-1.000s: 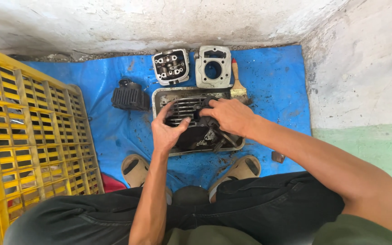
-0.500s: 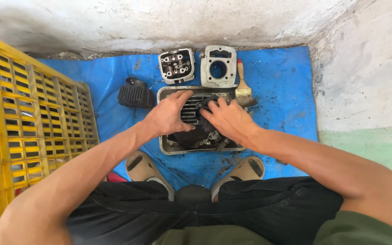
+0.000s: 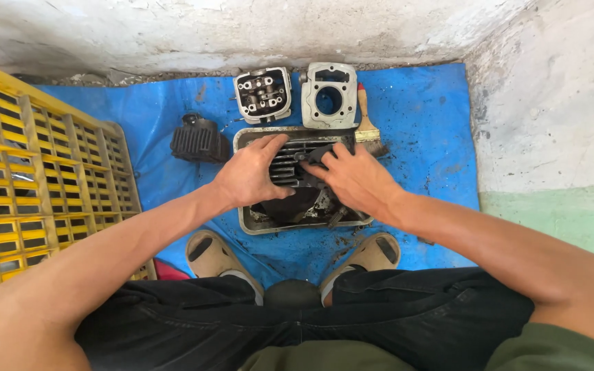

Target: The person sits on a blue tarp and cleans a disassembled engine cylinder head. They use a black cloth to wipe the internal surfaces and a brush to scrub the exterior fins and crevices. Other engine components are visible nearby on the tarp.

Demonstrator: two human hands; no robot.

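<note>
A dirty metal tray (image 3: 243, 221) lies on a blue tarp (image 3: 421, 137) in front of me. In it rests a black finned engine cylinder (image 3: 290, 168), partly hidden by my hands. My left hand (image 3: 250, 173) grips the cylinder's left side with fingers spread over the fins. My right hand (image 3: 355, 178) holds its right side, fingers on a dark part at the top. Dark oily liquid and small parts fill the tray's near end.
Behind the tray stand a grey cylinder head (image 3: 262, 93), a grey cylinder block with a round bore (image 3: 328, 95) and a paintbrush (image 3: 367, 124). A black finned part (image 3: 199, 142) lies to the left. A yellow plastic crate (image 3: 36, 178) is at far left. Concrete walls enclose the back and right.
My left hand has slid up from the tray's near side onto the cylinder's fins. My right hand has shifted slightly. The view has drifted a little.
</note>
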